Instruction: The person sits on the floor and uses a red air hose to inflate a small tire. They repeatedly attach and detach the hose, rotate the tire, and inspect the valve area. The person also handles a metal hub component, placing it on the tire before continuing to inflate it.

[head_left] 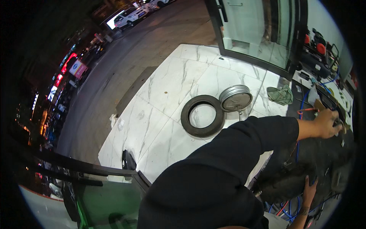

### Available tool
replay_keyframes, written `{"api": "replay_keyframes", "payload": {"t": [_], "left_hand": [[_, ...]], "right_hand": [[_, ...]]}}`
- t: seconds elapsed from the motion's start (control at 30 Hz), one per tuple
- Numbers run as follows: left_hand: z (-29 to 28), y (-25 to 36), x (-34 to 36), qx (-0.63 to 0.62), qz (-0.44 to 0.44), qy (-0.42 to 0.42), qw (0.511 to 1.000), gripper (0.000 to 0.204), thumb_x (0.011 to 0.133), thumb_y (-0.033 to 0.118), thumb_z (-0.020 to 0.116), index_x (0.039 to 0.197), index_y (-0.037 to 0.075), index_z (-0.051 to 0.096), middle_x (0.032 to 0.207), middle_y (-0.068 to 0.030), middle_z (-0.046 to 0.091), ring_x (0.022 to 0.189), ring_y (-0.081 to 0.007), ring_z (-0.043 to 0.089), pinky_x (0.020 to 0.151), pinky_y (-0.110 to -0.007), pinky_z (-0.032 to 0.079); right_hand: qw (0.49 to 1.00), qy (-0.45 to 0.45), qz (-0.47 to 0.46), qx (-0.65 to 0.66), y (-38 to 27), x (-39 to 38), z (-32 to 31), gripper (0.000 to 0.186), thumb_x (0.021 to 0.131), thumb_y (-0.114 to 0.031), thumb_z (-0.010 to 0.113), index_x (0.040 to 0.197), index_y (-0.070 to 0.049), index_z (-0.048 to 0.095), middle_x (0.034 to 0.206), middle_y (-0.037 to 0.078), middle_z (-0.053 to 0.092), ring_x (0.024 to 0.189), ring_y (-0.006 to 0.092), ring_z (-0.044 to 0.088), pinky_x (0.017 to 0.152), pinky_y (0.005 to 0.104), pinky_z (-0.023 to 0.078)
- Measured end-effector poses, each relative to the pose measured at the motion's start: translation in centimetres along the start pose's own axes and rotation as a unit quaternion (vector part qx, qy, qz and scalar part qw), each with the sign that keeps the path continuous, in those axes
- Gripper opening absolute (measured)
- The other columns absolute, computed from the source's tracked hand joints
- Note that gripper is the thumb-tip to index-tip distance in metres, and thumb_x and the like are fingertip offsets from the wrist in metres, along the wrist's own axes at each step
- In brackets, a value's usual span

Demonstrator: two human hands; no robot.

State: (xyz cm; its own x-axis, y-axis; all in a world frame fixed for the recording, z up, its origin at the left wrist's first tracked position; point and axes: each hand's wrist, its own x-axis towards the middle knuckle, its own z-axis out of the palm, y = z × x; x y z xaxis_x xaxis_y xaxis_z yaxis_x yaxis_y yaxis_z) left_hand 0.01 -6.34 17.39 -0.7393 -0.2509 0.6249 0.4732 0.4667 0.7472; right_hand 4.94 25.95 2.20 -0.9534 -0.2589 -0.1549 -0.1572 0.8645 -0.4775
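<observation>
My left arm, in a black sleeve, reaches across to the right. Its hand, my left hand (327, 124), is closed with curled fingers around a small dark thing that I cannot make out, over a black work surface (316, 149). Close beside it lies a red-handled tool (306, 110). Lower down, my right hand (309, 189) rests with thumb and finger apart against a dark rounded thing (282, 183), whose kind is too dark to tell. A black tire (185, 114) lies flat on the floor, with a silver wheel rim (236, 91) touching or nearly touching it.
White marbled tiles (160, 91) cover the floor. A grey-green cloth (280, 95) lies near the black-framed glass door (259, 34). Black and red equipment (318, 49) and blue hoses (303, 101) crowd the right side. Outside, a white car (130, 17) stands by the street.
</observation>
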Motion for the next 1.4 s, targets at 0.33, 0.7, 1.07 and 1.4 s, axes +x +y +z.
{"api": "replay_keyframes", "payload": {"t": [0.33,0.7,1.07,1.4], "left_hand": [[3.4,-6.9,-3.5,0.092,-0.103,-0.227,0.964,0.028,0.083,0.029,0.074,0.092,0.003,0.076,0.098,-0.0242,0.075,0.098,-0.0454,0.072,0.089,-0.051,0.058],[0.8,-5.2,-3.2,0.13,0.101,-0.42,0.892,0.04,0.101,0.033,0.064,0.128,0.004,0.075,0.103,-0.0141,0.08,0.089,-0.0289,0.075,0.078,-0.04,0.059],[2.6,4.7,-1.4,0.012,-0.257,-0.275,0.926,0.036,0.113,0.035,0.055,0.105,0.004,0.069,0.057,0.0039,0.044,0.05,-0.0039,0.033,0.048,-0.023,0.025],[11.3,-3.7,-9.6,0.042,-0.134,-0.343,0.929,0.045,0.11,0.033,0.06,0.093,-0.008,0.068,0.081,-0.0195,0.067,0.079,-0.0279,0.06,0.073,-0.044,0.047]], "right_hand": [[0.99,-0.028,-0.047,0.127,-0.1,5.4,4.3,0.089,0.103,-0.047,0.068,0.167,0.001,0.029,0.164,0.028,0.044,0.152,0.0376,0.043,0.124,0.0414,0.033],[0.881,-0.105,0.072,0.455,-2.9,1.1,0.9,0.079,0.09,-0.041,0.084,0.145,0.008,0.055,0.14,0.021,0.067,0.119,0.0296,0.071,0.099,0.0413,0.059],[0.941,-0.025,0.259,0.218,-2.7,-1.7,-1.5,0.131,0.071,-0.044,0.091,0.166,0.004,0.015,0.122,0.033,0.069,0.114,0.0473,0.07,0.098,0.0481,0.058],[0.912,-0.013,0.277,0.302,3.3,0.1,-2.1,0.125,0.065,-0.036,0.092,0.163,0.001,0.024,0.116,0.032,0.072,0.107,0.0459,0.073,0.091,0.051,0.06]]}}
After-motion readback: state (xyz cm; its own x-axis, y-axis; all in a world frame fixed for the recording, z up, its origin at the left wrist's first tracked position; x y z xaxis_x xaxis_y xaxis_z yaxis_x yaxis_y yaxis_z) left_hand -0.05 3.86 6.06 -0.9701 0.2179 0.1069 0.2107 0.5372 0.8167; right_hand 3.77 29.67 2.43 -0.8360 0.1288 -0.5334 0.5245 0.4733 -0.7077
